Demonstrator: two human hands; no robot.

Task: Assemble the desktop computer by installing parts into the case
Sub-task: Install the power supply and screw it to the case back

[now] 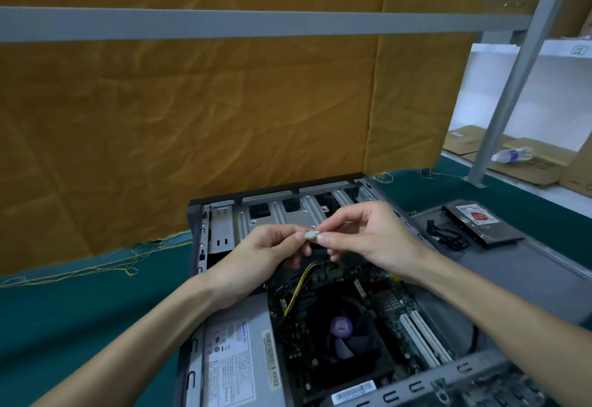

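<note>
Holding small white plug between both hands above open case: left hand pinches it from 9 o'clock, right hand from 3 o'clock. Plug long axis runs 9-to-3, level. Yellow and black wires trail from left hand toward 6 o'clock into case. Hard drive lies at 2 o'clock, nearer right hand. Likely seating plug next.

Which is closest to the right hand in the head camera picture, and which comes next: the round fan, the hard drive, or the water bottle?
Measured from the right hand:
1. The round fan, just below the hand, inside the open case.
2. The hard drive, off to the right, lying on the grey panel beside the case.
3. The water bottle, far right and farther back, lying on flattened cardboard.
</note>
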